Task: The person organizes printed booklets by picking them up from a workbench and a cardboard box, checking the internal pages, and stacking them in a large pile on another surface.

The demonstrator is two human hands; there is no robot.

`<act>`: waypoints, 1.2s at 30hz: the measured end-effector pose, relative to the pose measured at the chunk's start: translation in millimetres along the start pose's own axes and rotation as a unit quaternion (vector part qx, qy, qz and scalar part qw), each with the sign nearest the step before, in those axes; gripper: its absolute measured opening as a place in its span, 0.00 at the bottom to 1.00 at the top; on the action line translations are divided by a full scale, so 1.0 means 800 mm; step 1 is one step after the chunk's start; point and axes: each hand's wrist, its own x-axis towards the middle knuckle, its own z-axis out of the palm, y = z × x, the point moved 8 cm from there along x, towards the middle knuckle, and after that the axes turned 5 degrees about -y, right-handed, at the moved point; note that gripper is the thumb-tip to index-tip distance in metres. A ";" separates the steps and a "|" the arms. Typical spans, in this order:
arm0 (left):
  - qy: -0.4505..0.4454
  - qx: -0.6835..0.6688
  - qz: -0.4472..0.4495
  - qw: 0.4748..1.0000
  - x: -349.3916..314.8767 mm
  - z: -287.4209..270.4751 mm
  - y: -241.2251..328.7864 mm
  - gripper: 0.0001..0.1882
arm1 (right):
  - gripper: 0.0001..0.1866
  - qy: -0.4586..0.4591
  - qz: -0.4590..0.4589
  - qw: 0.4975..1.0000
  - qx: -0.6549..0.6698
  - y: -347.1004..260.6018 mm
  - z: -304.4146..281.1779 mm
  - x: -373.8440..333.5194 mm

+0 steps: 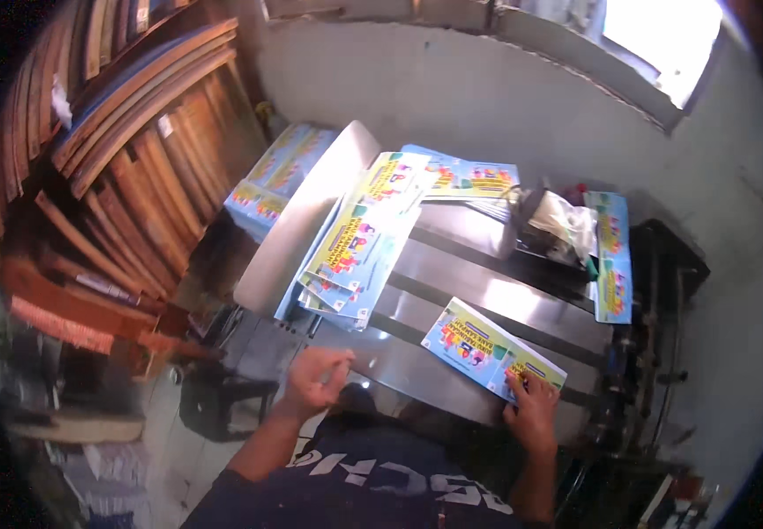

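Observation:
My right hand [535, 413] grips the near right corner of a blue and yellow printed card strip [461, 346], with fingers on top of it. The strip lies aslant near the front edge of a metal table [452, 264]. My left hand [318, 379] hovers off the table's front left corner; its fingers curl toward the thumb and nothing shows in them. Beyond it, a tall pile of like printed strips [368, 234] leans against a pale upright board [311, 220]. The lower strips in that pile are fanned unevenly.
More printed strips [474, 179] lie at the back, and another stack [612, 256] at the right. Between them stands a dark box with pale cloth [562, 225]. Wrapped bundles [280, 176] sit behind the board. Wooden frames [148, 185] fill the left; dark machinery [650, 309] borders the right.

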 end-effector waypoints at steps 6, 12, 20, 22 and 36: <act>0.156 0.178 -0.056 0.970 0.069 -0.098 -0.013 0.13 | 0.23 -0.019 0.037 0.939 0.343 -0.011 -0.024 0.118; 0.003 0.196 0.010 0.981 0.210 -0.065 -0.056 0.18 | 0.17 -0.055 -0.041 0.839 0.540 -0.147 0.010 0.286; -0.088 0.268 -0.023 0.959 0.229 -0.056 -0.092 0.26 | 0.24 -0.011 0.020 0.836 0.548 -0.181 0.047 0.315; -0.075 0.245 -0.052 0.965 0.223 -0.062 -0.116 0.28 | 0.28 -0.012 0.031 0.837 0.546 -0.192 0.042 0.317; -0.039 0.189 -0.252 0.948 0.190 -0.145 -0.224 0.20 | 0.42 0.103 0.053 0.893 0.434 -0.206 0.027 0.337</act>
